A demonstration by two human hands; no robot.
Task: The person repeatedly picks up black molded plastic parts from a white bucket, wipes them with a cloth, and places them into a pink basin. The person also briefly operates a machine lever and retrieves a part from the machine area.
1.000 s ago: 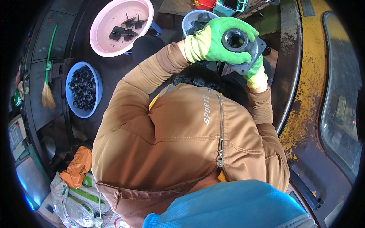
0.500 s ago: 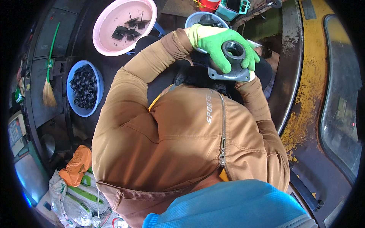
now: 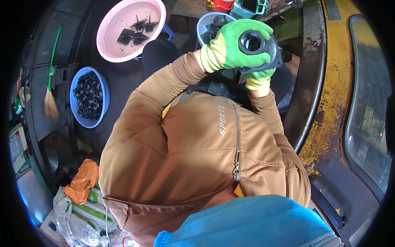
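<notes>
Black part (image 3: 273, 53) farther forward now, within closed left grip (image 3: 233, 48); right grip (image 3: 260, 78) beneath, closure unclear; white lettering (image 3: 222, 119) on jacket (image 3: 197, 160).

Left: green broom (image 3: 50, 72) by grey cabinet (image 3: 41, 49). Lower left: orange bag (image 3: 83, 181) on white-and-green sacks (image 3: 84, 220); above them at the rim, probably a keypad unit (image 3: 16, 145), too warped to be sure. Top: red bucket (image 3: 222, 5) beside teal basket (image 3: 238, 12). Right: rust-worn yellow panel (image 3: 332, 92) with a rounded window (image 3: 367, 99).
</notes>
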